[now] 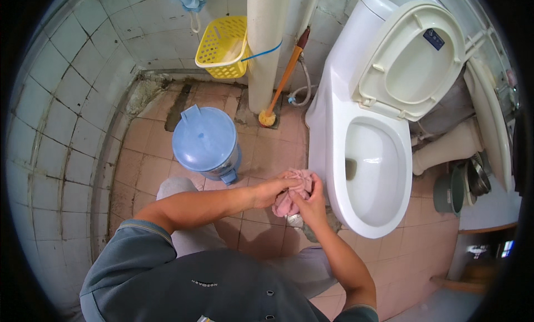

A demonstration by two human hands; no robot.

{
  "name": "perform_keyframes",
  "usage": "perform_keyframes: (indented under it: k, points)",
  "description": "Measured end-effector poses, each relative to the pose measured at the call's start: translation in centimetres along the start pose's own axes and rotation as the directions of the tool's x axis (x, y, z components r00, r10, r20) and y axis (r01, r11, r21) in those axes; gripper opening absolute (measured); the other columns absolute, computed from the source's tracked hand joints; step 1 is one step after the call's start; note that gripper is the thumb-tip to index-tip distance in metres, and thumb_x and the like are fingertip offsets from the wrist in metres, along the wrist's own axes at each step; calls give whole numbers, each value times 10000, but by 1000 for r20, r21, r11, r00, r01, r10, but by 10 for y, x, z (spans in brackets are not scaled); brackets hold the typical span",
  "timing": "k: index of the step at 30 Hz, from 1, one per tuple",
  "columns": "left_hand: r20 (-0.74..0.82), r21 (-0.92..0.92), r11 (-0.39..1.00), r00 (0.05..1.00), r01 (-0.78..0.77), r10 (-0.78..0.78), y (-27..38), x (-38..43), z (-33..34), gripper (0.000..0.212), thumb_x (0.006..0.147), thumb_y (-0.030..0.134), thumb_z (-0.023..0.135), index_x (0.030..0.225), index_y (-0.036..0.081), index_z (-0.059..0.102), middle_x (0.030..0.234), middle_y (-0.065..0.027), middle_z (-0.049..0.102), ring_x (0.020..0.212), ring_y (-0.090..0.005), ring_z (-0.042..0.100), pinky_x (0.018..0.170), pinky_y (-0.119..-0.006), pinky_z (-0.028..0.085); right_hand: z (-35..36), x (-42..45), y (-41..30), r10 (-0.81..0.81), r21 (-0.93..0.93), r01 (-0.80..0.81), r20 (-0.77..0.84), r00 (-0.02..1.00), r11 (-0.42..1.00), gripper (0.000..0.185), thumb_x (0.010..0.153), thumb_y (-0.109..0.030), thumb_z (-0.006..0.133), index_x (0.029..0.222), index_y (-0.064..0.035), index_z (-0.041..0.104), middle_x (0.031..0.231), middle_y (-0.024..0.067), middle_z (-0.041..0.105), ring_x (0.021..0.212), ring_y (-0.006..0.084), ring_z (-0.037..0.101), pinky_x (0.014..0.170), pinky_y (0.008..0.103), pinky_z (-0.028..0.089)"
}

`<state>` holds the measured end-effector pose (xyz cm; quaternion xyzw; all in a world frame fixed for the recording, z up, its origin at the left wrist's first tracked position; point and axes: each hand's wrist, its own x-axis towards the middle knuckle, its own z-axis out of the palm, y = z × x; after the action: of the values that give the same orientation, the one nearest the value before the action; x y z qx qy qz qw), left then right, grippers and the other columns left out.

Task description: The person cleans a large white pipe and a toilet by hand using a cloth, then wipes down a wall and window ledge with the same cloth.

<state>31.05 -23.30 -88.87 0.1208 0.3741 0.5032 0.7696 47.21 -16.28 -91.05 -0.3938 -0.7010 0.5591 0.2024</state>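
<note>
A crumpled pink cloth point(300, 184) is bunched between my two hands, just left of the white toilet bowl point(377, 176). My left hand point(273, 190) comes in from the left of the picture and grips the cloth's upper left side. From the lower right, my right hand point(313, 203) holds its right side, thumb pressed on the folds. The toilet's lid and seat point(411, 63) are raised. Below the cloth, a small whitish item point(295, 220) lies near the toilet's base; I cannot tell what it is.
A blue lidded pedal bin point(204, 140) stands at the left on pink floor tiles. A yellow plastic basket point(223, 46) is tied to a white pipe point(265, 42). An orange-handled toilet brush point(285, 78) leans beside it. Green buckets point(448, 192) and a sink pedestal point(450, 144) are at the right.
</note>
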Motion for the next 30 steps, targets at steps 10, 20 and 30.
perform_keyframes:
  k: [10,20,30]
  points:
    - [-19,-25,999,999,-40,39,-10,13,-17,297,966,294,595,1205,159,482,1132,15,595,1066,-118,576,945,-308,474,8,7,10,-78,-63,78,6,997,995,622,834,-181,722,1346,69,471,1338,224,523,1242,289,520,1025,348,416]
    - [-249,215,976,968,28,27,-9,9,-8,584,954,329,605,1406,99,316,1342,-86,475,1250,-167,476,987,-326,444,18,16,18,25,96,-22,-29,999,995,513,874,-72,651,1341,59,486,1228,151,618,1102,203,594,927,304,474]
    - [-240,390,917,970,80,18,-12,10,-12,573,921,221,612,1416,75,362,1315,-99,508,1180,-177,504,967,-333,440,16,19,30,188,291,-193,45,981,937,428,896,-2,596,1315,30,515,1179,109,636,1046,158,605,881,267,486]
